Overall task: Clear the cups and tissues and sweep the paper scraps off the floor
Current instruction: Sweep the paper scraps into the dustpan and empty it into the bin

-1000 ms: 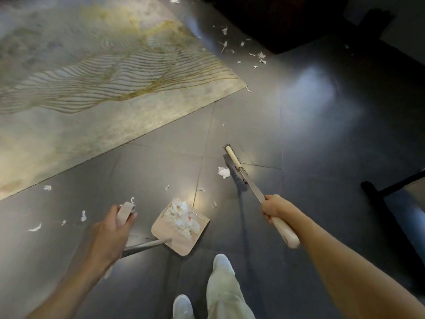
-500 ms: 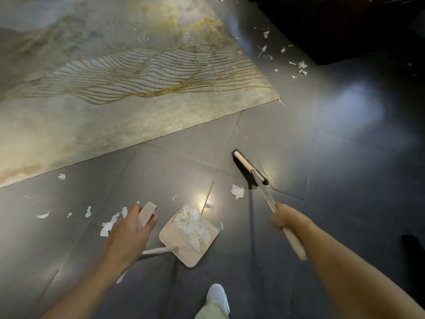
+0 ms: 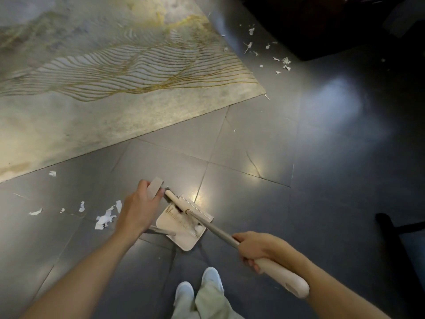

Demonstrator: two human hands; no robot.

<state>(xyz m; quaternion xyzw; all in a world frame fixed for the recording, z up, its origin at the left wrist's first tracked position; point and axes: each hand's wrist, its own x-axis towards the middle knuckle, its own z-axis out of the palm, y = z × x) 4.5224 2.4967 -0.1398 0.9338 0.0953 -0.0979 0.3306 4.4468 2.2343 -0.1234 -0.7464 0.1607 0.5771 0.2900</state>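
Note:
My left hand [image 3: 138, 209] grips the beige top of the dustpan handle [image 3: 155, 184]. The beige dustpan [image 3: 184, 236] sits on the dark tiled floor just ahead of my feet. My right hand [image 3: 259, 247] grips the broom handle [image 3: 281, 278], and the broom head [image 3: 176, 200] lies across the dustpan's mouth. White paper scraps [image 3: 105, 218] lie on the floor to the left of my left hand. More paper scraps [image 3: 284, 62] are scattered far ahead past the rug's corner. Bits of paper show inside the pan [image 3: 196, 230].
A large grey and gold patterned rug [image 3: 103, 77] covers the upper left. Dark furniture [image 3: 322, 24] stands at the top right. A black stand base [image 3: 395, 229] lies on the floor at the right. My white shoes [image 3: 197, 286] are at the bottom.
The broom head swept back from the open floor to the dustpan's mouth, and the lone scrap beside it is gone from the floor. The view shifted left and forward.

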